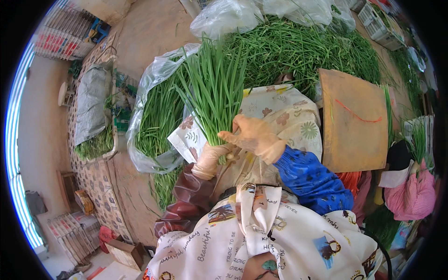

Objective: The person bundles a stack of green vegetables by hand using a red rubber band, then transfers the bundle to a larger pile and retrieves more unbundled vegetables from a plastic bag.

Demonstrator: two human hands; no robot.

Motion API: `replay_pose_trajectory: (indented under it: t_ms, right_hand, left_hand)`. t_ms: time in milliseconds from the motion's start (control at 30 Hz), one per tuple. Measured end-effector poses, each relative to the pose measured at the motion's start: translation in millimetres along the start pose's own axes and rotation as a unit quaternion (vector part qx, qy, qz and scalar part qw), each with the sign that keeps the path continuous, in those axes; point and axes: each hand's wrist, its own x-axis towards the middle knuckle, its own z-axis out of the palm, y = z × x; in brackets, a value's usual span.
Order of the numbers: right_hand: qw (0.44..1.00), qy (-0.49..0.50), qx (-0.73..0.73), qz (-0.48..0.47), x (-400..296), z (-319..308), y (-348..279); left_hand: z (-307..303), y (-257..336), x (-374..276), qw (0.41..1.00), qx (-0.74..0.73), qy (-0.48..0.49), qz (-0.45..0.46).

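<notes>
My left hand (209,160), in a pale rubber glove, is closed around the lower end of a bunch of long green leafy stalks, perhaps garlic chives (218,91). The bunch stands upright above my lap, its tips pointing away from me. My right hand (250,136), in an orange-tan glove, is at the right side of the stalks' base, thumb and fingers curved apart; whether it touches them I cannot tell. Beneath both hands a floral-print cloth (283,112) covers my lap. Left of the bunch, a clear plastic bag (134,147) holds more of the same stalks.
A large heap of stalks (308,49) lies ahead. To the right is a wooden board (355,122) with a red string (360,113). Another person in a pink sleeve (411,196) holds stalks at the far right. A cart with a grey sack (92,101) stands left.
</notes>
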Motion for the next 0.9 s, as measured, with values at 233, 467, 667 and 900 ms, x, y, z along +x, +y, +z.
replay_pose_trajectory:
  t_ms: [233,467,667,900]
  right_hand:
    - [0.957,-0.168,0.206,0.113,7,13,21]
    - [0.939,0.096,0.319,-0.086,17,4,64]
    - [0.989,0.051,0.084,-0.110,21,17,37]
    - [0.938,0.266,-0.163,-0.149,42,-14,110]
  left_hand:
    - [-6,-3,-9,1.000,-0.003,-0.019,0.001]
    - [-16,-2,-20,0.999,0.044,-0.004,0.001]
    - [-9,2,-25,0.991,0.112,0.068,0.005]
    - [-41,7,-29,0.968,0.226,0.110,0.021]
